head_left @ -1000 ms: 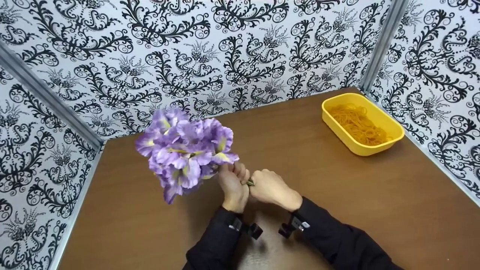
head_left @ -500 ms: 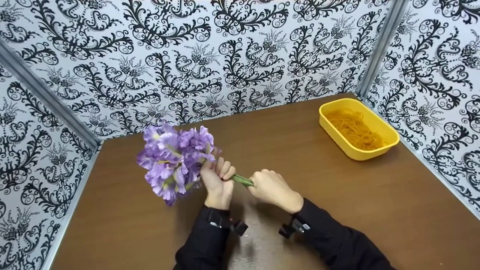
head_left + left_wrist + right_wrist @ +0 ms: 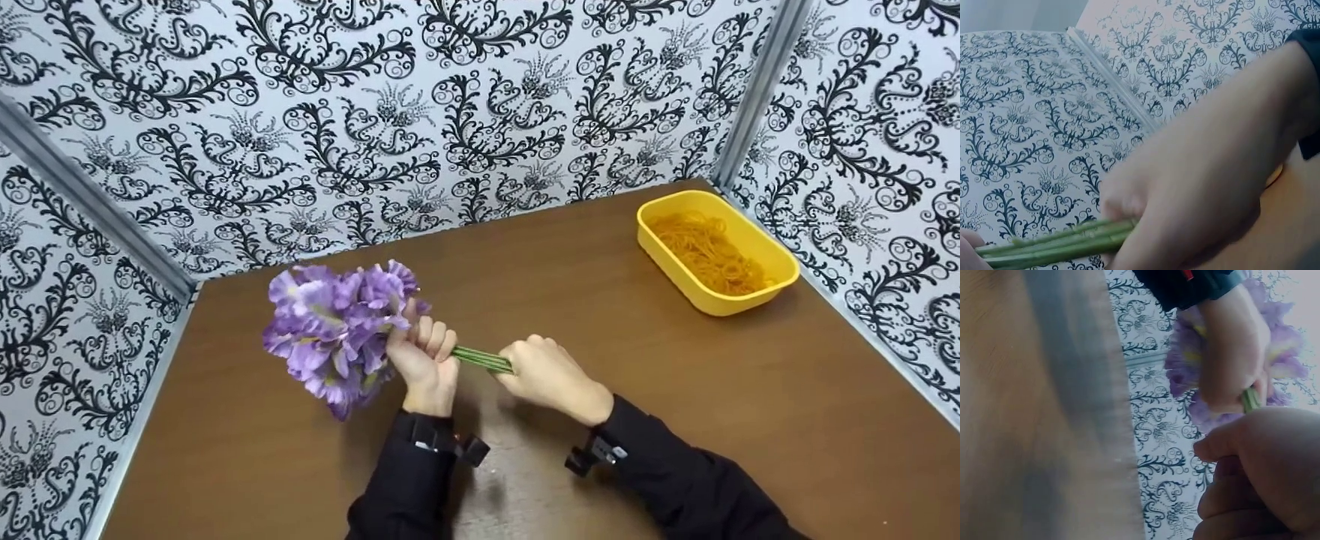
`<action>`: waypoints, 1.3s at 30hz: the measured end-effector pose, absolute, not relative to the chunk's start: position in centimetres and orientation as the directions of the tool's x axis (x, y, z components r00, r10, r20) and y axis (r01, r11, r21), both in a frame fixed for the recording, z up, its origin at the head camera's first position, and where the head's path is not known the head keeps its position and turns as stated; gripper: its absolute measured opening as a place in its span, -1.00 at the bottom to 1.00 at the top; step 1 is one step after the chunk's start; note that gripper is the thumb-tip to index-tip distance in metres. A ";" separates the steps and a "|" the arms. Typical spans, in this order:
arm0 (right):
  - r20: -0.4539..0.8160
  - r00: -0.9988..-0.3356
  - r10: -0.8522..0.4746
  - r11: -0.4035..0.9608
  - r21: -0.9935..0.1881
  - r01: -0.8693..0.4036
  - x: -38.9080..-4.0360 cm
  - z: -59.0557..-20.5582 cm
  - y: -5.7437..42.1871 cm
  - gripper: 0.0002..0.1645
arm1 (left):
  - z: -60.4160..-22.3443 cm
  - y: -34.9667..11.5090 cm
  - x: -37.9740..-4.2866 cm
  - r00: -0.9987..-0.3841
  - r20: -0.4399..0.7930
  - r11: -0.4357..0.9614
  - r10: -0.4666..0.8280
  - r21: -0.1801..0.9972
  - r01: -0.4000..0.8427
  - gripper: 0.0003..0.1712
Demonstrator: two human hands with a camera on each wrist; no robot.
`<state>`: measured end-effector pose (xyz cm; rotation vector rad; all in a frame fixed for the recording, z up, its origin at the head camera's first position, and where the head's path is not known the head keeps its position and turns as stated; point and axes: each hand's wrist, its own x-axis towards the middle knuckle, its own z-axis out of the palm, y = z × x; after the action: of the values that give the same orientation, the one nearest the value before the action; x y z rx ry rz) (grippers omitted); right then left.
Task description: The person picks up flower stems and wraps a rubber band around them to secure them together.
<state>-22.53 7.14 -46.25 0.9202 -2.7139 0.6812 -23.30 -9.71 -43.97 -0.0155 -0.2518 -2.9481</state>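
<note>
A bunch of purple artificial-looking flowers [image 3: 330,330] with yellow markings is held tilted above the table, blossoms to the left. My left hand [image 3: 424,367] grips it just below the blossoms, fingers curled round. Between the two hands the bare green stems [image 3: 481,358] show, running to the right. My right hand [image 3: 551,379] holds their lower ends in a fist that hides the tips. The left wrist view shows the stems [image 3: 1055,247] entering my right hand [image 3: 1185,185]. In the right wrist view my left hand [image 3: 1235,354] is in front of the blossoms [image 3: 1185,360].
A yellow tub [image 3: 675,274] with a heap of thin orange-yellow bands [image 3: 709,251] stands at the back right of the brown table [image 3: 570,262]. Patterned panels [image 3: 480,112] enclose the table at the back and on both sides.
My left hand has moved left along the stems, away from my right hand, baring a longer stretch of green. The blossoms have shifted slightly left and down. My right hand has stayed almost in place.
</note>
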 end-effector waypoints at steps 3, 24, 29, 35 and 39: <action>0.384 -0.768 -0.512 0.703 -0.327 -0.632 -22.3 -46.0 7.2 -0.50 | -44.0 -9.6 -23.4 -0.977 0.058 -0.961 -0.204 0.179 0.211 -0.45; 0.372 -0.830 -0.416 0.809 -0.266 -0.525 -22.2 -46.6 6.6 -0.43 | -45.2 -5.9 -22.1 -0.961 0.182 -0.921 -0.208 0.294 0.255 -0.57; 0.386 -0.815 -0.432 0.789 -0.276 -0.549 -22.8 -46.8 6.8 -0.35 | -44.6 -6.8 -22.2 -0.972 0.112 -0.934 -0.207 0.273 0.231 -0.60; 0.366 -0.799 -0.478 0.760 -0.284 -0.585 -23.0 -46.6 6.4 -0.35 | -44.2 -8.0 -22.5 -0.978 0.087 -0.959 -0.190 0.198 0.204 -0.70; 0.351 -0.796 -0.493 0.757 -0.278 -0.591 -23.1 -46.5 6.8 -0.35 | -44.2 -8.6 -22.8 -0.980 0.064 -0.969 -0.189 0.153 0.197 -0.69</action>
<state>-23.12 6.75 -46.51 0.8488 -2.6984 0.5537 -22.83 -8.62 -44.19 -0.0732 -0.2349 -2.9367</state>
